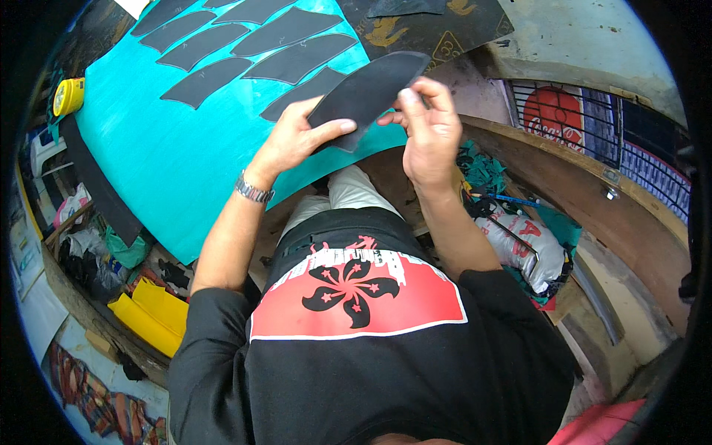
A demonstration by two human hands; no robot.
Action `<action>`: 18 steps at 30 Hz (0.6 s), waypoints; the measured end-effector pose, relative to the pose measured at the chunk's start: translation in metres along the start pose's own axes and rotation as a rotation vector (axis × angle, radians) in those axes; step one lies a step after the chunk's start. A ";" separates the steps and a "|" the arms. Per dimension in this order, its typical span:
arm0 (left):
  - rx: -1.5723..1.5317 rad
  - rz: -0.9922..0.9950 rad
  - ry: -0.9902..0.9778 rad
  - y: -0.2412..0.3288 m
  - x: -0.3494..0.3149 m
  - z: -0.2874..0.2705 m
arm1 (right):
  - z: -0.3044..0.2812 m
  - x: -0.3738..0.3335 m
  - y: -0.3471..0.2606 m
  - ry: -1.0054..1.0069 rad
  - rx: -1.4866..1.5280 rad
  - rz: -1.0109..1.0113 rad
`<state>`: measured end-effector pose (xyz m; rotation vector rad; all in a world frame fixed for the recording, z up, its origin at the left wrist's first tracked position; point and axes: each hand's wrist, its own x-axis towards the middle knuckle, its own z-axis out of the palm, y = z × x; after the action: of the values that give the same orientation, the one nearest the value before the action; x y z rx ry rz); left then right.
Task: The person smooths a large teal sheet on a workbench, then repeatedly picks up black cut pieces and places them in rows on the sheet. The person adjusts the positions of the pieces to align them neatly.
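Note:
A flat black cut piece of sheet material, pointed and curved like a shoe-upper panel, is raised above the near edge of a turquoise sheet. My left hand grips its lower left end, thumb on top and fingers underneath. At the piece's right edge, my right hand has thumb and forefinger drawn together on it, the other fingers curled and slightly blurred. Several similar black pieces with light outlines lie in rows on the turquoise sheet, one partly hidden behind the raised piece.
A yellow round container stands at the sheet's left edge. A dark patterned sheet lies at the back right. On the right are a white plastic bag, a blue pencil-like stick and a wooden ledge. Lower left sits a yellow folded sheet.

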<state>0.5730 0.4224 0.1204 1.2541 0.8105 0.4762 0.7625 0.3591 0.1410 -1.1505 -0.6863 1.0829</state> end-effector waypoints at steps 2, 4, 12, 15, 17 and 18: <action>0.029 0.011 0.110 -0.016 -0.021 -0.001 | -0.005 -0.005 0.017 -0.043 -0.620 -0.167; 0.064 0.010 0.075 -0.030 -0.039 -0.007 | -0.018 -0.009 0.026 -0.089 -0.892 -0.173; 0.453 0.006 0.092 -0.064 -0.094 -0.029 | -0.043 0.047 0.056 0.004 -0.668 -0.153; 0.541 0.266 0.297 -0.082 -0.095 -0.029 | -0.024 0.107 0.079 -0.065 -0.699 -0.253; 0.555 0.274 0.346 -0.093 -0.093 -0.031 | -0.005 0.141 0.091 -0.120 -0.777 -0.201; 0.577 0.294 0.360 -0.098 -0.092 -0.032 | 0.007 0.156 0.096 -0.160 -0.779 -0.093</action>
<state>0.4788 0.3502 0.0488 1.8687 1.1210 0.7525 0.7830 0.5089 0.0383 -1.6721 -1.3454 0.8437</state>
